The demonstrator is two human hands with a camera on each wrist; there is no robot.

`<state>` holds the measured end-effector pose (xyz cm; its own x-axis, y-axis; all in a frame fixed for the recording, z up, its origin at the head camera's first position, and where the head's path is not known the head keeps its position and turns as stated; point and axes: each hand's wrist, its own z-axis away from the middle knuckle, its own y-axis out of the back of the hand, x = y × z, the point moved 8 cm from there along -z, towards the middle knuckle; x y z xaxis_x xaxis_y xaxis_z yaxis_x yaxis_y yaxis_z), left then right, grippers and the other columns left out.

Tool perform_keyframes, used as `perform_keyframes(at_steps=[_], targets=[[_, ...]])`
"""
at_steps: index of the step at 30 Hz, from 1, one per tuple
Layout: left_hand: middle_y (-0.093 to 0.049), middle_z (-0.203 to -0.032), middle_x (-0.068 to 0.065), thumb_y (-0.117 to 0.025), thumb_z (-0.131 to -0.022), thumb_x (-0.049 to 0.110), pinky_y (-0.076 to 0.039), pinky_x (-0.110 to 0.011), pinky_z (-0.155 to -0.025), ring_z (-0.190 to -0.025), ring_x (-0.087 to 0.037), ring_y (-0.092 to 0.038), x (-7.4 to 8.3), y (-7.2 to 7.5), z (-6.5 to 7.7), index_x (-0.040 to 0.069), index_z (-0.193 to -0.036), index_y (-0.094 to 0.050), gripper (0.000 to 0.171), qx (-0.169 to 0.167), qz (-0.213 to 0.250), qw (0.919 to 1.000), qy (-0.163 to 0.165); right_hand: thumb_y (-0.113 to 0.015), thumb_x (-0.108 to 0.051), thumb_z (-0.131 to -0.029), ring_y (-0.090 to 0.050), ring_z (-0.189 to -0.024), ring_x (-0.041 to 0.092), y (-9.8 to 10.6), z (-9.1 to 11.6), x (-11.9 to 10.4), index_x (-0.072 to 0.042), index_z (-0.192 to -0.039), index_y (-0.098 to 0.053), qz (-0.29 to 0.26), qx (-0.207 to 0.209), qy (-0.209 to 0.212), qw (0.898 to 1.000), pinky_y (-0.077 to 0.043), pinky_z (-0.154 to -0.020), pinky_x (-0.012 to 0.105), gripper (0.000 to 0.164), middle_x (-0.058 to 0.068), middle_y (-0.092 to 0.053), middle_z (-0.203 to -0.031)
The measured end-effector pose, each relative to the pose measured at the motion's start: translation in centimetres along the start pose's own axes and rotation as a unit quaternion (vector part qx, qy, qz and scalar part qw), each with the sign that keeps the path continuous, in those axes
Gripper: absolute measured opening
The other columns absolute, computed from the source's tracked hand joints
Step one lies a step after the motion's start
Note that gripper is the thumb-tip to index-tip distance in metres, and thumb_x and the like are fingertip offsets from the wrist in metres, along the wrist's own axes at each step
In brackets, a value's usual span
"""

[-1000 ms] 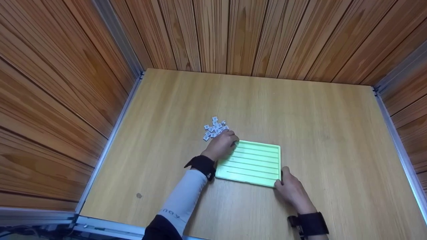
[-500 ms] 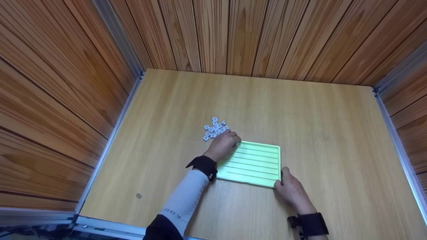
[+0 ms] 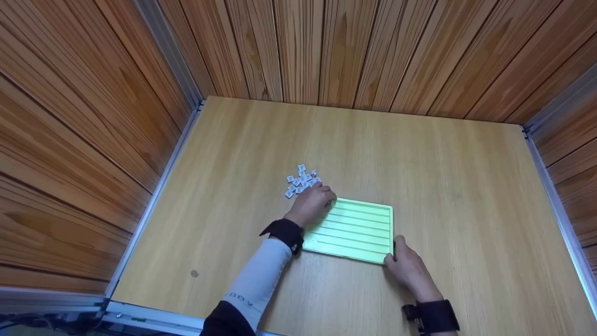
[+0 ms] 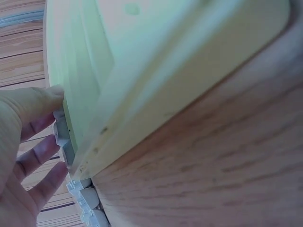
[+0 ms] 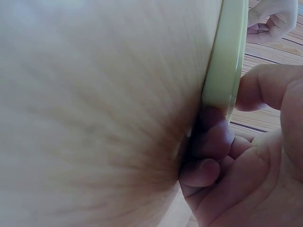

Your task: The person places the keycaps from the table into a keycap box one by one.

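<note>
In the head view a pale green ridged tray (image 3: pixel 357 233) lies flat on the table. My right hand (image 3: pixel 410 268) grips its near right corner. The right wrist view shows the thumb (image 5: pixel 255 90) at the rim and curled fingers (image 5: pixel 208 137) under and beside the edge. My left hand (image 3: pixel 311 205) is at the tray's far left corner. There its thumb and index finger pinch a small whitish tile (image 4: pixel 58 116) at the rim, partly hidden by the fingers. Several small white tiles (image 3: pixel 301 181) with dark marks lie in a loose heap just beyond the left hand.
The wooden table (image 3: pixel 419 158) is bordered by metal rails (image 3: pixel 154 200) and wood-plank walls (image 3: pixel 354 51). A dark round spot (image 3: pixel 194 274) marks the table at the near left.
My left hand has shifted very slightly to the right at the tray's corner. The right hand keeps its grip, and the tray and heap look essentially unmoved.
</note>
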<state>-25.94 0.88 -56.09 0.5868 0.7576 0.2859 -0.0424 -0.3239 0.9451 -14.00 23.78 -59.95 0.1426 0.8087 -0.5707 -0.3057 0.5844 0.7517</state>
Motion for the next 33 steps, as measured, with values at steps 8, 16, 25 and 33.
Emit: perform_keyframes(at_steps=[8,16,25,33], targets=[[-0.072,-0.103,0.0,-0.07,-0.093,0.006,-0.052,-0.027,-0.083,-0.099,-0.018,-0.062,0.0,0.1,0.2,0.012,-0.106,-0.077,0.016,0.0,0.008,0.9999,0.006,-0.055,-0.011,-0.095,-0.046,-0.071,0.022,-0.1,0.0,0.0,-0.001,-0.119,-0.043,-0.006,-0.004,-0.004,1.0,-0.035,-0.056,0.032,0.029,0.005,-0.045,-0.081],[-0.069,-0.104,-0.002,-0.071,-0.092,0.01,-0.052,-0.028,-0.084,-0.099,-0.019,-0.061,-0.1,0.4,0.5,0.012,-0.108,-0.075,0.016,0.014,-0.002,0.9999,0.006,-0.054,-0.011,-0.094,-0.046,-0.069,0.023,-0.1,0.0,0.0,-0.001,-0.117,-0.042,-0.003,-0.005,0.002,1.0,-0.035,-0.056,0.033,0.027,0.006,-0.045,-0.079],[-0.067,-0.108,-0.003,-0.074,-0.094,0.021,-0.052,-0.031,-0.087,-0.102,-0.02,-0.061,-1.6,1.3,1.5,0.011,-0.111,-0.074,0.02,0.033,-0.002,0.9993,0.017,-0.054,-0.01,-0.094,-0.044,-0.069,0.022,-0.1,-0.2,-0.1,-0.001,-0.113,-0.041,0.0,-0.009,0.002,1.0,-0.034,-0.056,0.033,0.025,0.004,-0.041,-0.079],[-0.067,-0.114,-0.003,-0.075,-0.092,0.024,-0.052,-0.033,-0.088,-0.106,-0.02,-0.059,-3.7,2.2,2.3,0.01,-0.114,-0.073,0.027,0.024,0.017,0.9977,0.061,-0.053,-0.009,-0.093,-0.044,-0.07,0.023,-0.1,-0.3,-0.1,0.0,-0.111,-0.041,0.002,-0.008,0.002,1.0,-0.034,-0.056,0.033,0.024,0.005,-0.042,-0.079]])
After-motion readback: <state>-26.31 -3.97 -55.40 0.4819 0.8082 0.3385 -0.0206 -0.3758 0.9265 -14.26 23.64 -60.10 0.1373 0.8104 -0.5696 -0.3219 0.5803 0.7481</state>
